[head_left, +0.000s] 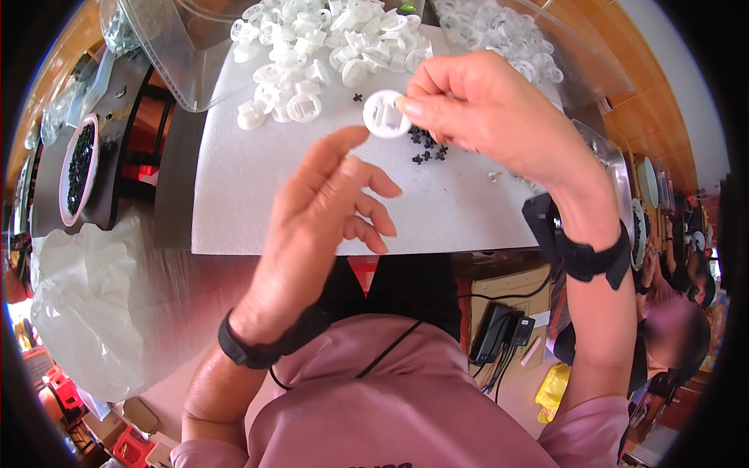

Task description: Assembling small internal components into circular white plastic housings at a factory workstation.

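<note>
A round white plastic part (384,115) with slots in its face is pinched at its right edge between the thumb and fingers of my right hand (488,113). My left hand (312,195) is just to its lower left, fingers spread and slightly curled. The left index fingertip comes close to the part's lower left rim; whether it touches, I cannot tell. Beneath the right hand lie several small black cross-shaped pieces (426,148) on the white foam sheet (257,187). One more black piece (358,97) sits left of the held part.
A heap of similar white parts (312,39) covers the sheet's far side. More fill a clear tray (577,47) at the far right. A pink-rimmed bowl (65,195) of dark pieces stands left, above a white plastic bag (101,312). Another person (671,335) sits at right.
</note>
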### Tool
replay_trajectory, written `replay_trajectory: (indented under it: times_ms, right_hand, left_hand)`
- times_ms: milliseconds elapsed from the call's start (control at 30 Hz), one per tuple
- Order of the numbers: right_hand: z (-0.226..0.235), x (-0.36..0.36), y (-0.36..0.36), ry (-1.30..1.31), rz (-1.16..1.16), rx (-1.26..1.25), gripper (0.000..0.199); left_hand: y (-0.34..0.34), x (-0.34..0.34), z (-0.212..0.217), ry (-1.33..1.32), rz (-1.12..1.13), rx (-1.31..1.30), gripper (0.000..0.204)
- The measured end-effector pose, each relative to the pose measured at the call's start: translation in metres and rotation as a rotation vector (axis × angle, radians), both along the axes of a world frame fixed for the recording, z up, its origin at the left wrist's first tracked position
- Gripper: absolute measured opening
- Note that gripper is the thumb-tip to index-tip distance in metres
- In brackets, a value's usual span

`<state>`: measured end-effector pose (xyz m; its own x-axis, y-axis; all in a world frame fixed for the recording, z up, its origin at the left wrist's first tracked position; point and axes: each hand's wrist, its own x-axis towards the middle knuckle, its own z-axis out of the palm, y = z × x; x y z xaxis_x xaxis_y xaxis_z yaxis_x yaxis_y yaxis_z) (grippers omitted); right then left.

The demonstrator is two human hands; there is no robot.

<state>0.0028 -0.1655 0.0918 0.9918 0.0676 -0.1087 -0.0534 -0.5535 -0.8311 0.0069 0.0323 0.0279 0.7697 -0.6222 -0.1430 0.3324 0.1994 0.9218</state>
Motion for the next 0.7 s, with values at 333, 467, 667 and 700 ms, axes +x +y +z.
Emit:
replay_trajectory:
  times_ms: [333, 467, 667, 700]
  right_hand:
    - [-0.015, -0.036, 0.001, 0.091, 0.004, 0.273, 0.023]
    - [-0.019, -0.045, 0.001, 0.095, -0.063, 0.361, 0.020]
    - [-0.029, -0.047, 0.000, 0.026, -0.045, 0.385, 0.018]
    - [-0.028, -0.047, -0.002, 0.028, -0.051, 0.382, 0.018]
  left_hand:
    - [-0.004, 0.007, -0.009, 0.129, -0.155, -0.258, 0.044]
    - [-0.007, 0.004, -0.012, 0.111, -0.151, -0.250, 0.044]
    - [-0.009, 0.006, -0.014, 0.133, -0.143, -0.241, 0.038]
    - [-0.010, 0.007, -0.013, 0.137, -0.148, -0.243, 0.038]
